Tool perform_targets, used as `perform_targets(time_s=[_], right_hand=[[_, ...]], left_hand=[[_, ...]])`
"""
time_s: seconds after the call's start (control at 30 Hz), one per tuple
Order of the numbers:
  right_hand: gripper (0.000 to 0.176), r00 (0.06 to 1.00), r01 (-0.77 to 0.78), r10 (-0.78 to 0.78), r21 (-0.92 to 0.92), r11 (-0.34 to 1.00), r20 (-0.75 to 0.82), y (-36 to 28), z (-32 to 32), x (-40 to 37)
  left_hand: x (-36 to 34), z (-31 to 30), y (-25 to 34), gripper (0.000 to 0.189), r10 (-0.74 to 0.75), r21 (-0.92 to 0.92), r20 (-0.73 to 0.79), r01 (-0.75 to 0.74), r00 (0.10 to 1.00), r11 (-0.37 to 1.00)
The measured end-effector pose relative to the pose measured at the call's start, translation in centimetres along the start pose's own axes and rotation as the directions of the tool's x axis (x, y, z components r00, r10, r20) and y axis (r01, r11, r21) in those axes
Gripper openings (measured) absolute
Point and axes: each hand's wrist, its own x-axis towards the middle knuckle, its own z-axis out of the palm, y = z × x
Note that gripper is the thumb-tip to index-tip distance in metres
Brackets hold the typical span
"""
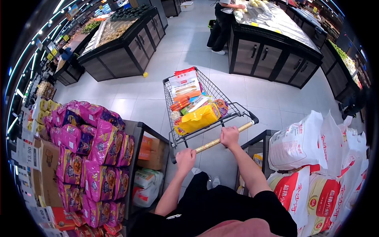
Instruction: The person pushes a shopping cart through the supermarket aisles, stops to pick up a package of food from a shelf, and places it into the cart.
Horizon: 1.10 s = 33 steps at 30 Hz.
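2 hands on cart: left hand [185, 160] wrapped around handle [207, 146] near its left end, right hand [229, 137] clenched around it farther right, right forearm reaching out more. Cart [211, 87] sits ahead of the body, rear end at the gap between purple packs [103, 179] on the left and sacks [294, 142] on the right. Handle slants, right end farther forward, left end near left stand [136, 136]. For good control, firm even grip, arms relaxed, small corrections with both hands; watch handle ends and frame corners against both stands, and square up before adding speed. Slow, smooth push suits the load: yellow pack [197, 118], sausages [181, 103], white-red pack [184, 83] stacked loosely. Leave room for the person [223, 23] at the produce counter [272, 59]. Wheels hard to see.
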Motion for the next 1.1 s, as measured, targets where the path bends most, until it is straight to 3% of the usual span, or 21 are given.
perform_targets(time_s=[0.07,0.17,0.2,0.27,0.5,0.57,0.9,1.1], right_hand=[[0.01,0.999,0.032,-0.032,0.008,0.999,-0.01,0.8,0.4,1.5],[0.013,0.994,0.06,-0.058,-0.017,0.998,0.091,2.6,0.9,3.9],[0.013,0.99,0.096,-0.094,-0.013,0.995,0.104,3.3,1.1,4.7],[0.015,0.989,0.102,-0.098,-0.029,0.994,0.11,4.5,2.0,6.1],[0.016,0.963,0.174,-0.164,-0.031,0.984,0.216,7.2,4.0,10.5],[0.016,0.949,0.2,-0.193,-0.003,0.98,0.248,8.0,4.6,11.2],[0.015,0.921,0.314,-0.339,0.15,0.938,0.19,13.0,7.1,16.9],[0.016,0.881,0.382,-0.422,0.203,0.902,0.213,17.2,9.2,21.5]], left_hand=[[1.1,0.4,-0.1,0.026,-0.016,-0.053,-0.001,0.016,1.0,0.998],[3.3,0.4,0.4,0.03,-0.054,-0.085,0.169,0.069,0.984,0.994],[4.2,0.6,0.4,0.03,-0.081,-0.101,0.15,0.097,0.985,0.99],[6.0,1.1,0.3,0.032,-0.036,-0.074,0.276,0.058,0.96,0.996],[9.6,1.8,0.5,0.038,-0.061,-0.15,0.235,0.098,0.97,0.984],[10.6,1.5,0.6,0.041,-0.088,-0.093,0.323,0.124,0.942,0.988],[15.4,3.6,3.7,0.049,-0.198,-0.037,0.361,0.226,0.911,0.974],[19.0,5.5,6.8,0.049,-0.293,-0.018,0.304,0.312,0.907,0.95]])
